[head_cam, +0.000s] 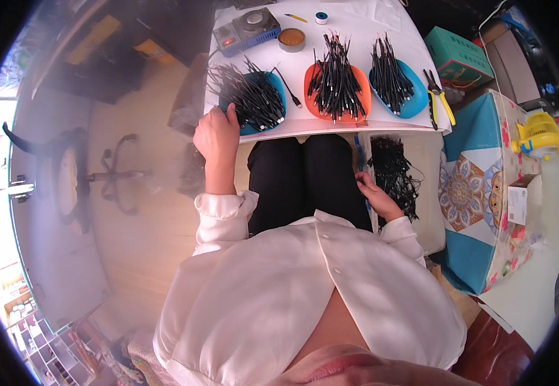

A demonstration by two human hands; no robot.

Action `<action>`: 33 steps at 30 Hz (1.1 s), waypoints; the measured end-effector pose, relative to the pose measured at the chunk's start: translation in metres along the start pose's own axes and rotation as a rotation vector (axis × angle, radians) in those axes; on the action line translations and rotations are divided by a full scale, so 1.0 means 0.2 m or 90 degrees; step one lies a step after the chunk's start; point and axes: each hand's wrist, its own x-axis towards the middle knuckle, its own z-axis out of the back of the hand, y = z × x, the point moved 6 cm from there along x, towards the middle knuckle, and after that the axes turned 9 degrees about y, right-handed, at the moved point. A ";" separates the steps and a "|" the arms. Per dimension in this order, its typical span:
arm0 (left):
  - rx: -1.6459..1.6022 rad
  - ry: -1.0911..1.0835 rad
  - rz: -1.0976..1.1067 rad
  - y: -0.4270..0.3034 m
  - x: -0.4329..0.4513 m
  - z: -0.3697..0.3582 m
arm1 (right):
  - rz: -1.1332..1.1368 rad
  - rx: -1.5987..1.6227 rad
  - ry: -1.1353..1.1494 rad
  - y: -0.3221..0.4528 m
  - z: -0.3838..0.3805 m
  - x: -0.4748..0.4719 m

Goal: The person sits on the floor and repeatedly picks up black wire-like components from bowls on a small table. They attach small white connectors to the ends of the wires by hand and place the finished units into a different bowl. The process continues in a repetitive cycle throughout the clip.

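My left hand (217, 134) is curled at the near left corner of the white table, against the left blue tray (281, 96). Its fingertips are hidden, so I cannot tell whether it grips anything. Black cables with bare wire ends (255, 99) lie heaped in that tray. One loose black cable (288, 88) rests just right of it. Beside my right thigh hangs my right hand (378, 197), fingers bent, at the edge of a pale bin (431, 207) holding tangled black cables (393, 169). More cable bundles fill an orange tray (365, 99) and a right blue tray (418, 99).
Yellow-handled wire strippers (438, 99) lie at the table's right edge. Behind the trays are a solder pot (248, 30), a round tin of amber material (291, 39), a small spool (321, 18) and a yellow pen-like tool (296, 18). A yellow fan (540, 136) stands right.
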 end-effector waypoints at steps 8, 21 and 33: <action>-0.001 0.096 -0.019 0.02 0.04 -0.07 | -0.034 -0.288 -0.413 -0.06 0.35 -0.19; -0.044 0.112 -0.058 0.03 0.16 -0.14 | -0.075 -0.151 -0.719 -0.27 0.88 -0.89; -0.472 0.059 -0.116 0.29 0.24 -0.24 | -0.213 -0.106 -0.783 -0.88 0.80 -1.61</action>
